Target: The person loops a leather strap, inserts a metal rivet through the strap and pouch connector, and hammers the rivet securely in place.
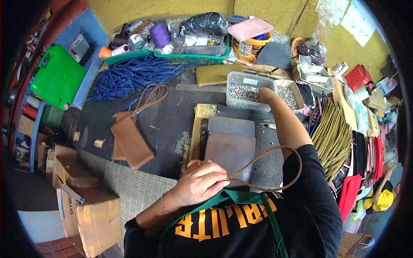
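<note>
left hand (200, 182) pinching thin looped brown leather strap (275, 167), right hand (264, 95) in clear rivet tub (245, 91)

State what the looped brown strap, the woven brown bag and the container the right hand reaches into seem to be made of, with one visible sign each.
Strap: probably leather or faux leather; thin, matte brown, bends into a smooth loop held by the left hand.
Woven bag: likely the same, its surface plaited in strips.
Container: clear plastic; silvery small parts show through its walls, where the right hand reaches.
</note>
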A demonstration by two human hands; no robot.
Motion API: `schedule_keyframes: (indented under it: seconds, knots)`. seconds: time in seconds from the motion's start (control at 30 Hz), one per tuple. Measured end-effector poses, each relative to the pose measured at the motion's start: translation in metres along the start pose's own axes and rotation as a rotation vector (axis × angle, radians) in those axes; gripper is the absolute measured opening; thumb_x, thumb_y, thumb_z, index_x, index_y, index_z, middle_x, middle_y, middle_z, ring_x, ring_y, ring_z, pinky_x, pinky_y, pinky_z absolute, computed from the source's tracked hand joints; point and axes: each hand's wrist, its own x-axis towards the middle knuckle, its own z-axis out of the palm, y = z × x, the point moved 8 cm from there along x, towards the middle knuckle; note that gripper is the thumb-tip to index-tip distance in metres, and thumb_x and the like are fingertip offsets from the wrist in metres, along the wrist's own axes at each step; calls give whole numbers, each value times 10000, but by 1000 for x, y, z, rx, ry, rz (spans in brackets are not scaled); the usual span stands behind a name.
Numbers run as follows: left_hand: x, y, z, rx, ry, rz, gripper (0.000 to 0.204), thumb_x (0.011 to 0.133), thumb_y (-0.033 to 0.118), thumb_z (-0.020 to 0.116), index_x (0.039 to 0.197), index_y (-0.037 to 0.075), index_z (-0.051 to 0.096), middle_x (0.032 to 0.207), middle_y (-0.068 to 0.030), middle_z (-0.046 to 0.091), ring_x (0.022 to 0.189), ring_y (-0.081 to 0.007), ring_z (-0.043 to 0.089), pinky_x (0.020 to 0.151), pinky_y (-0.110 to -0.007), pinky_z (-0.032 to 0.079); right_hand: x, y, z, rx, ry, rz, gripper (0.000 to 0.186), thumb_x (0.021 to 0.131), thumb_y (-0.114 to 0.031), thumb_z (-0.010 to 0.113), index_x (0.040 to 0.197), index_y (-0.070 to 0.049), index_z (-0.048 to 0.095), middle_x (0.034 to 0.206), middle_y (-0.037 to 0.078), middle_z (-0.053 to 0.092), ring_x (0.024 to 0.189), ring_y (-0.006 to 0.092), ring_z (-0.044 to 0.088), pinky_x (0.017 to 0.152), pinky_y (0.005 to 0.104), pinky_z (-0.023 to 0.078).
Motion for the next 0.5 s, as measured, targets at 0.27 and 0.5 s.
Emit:
schedule_keyframes:
  seconds: [0.27, 0.5]
  knots:
    - [1, 5, 3, 26, -19, 15, 117, 728, 138, 639, 807, 64, 595, 824, -15, 572, 762, -146, 542, 698, -281, 361, 0, -4, -7, 150, 101, -44, 218, 661, -244, 547, 765, -87, 656, 769, 168, 614, 728, 321, 593, 696, 392, 458]
    - [-3, 13, 5, 41, -23, 52, 144, 697, 124, 669, 807, 67, 595, 821, -18, 581, 750, -150, 553, 692, -271, 365, -1, 3, 14, -12, 10, -89, 212, 649, -225, 539, 762, -86, 651, 770, 167, 614, 731, 323, 590, 680, 393, 461]
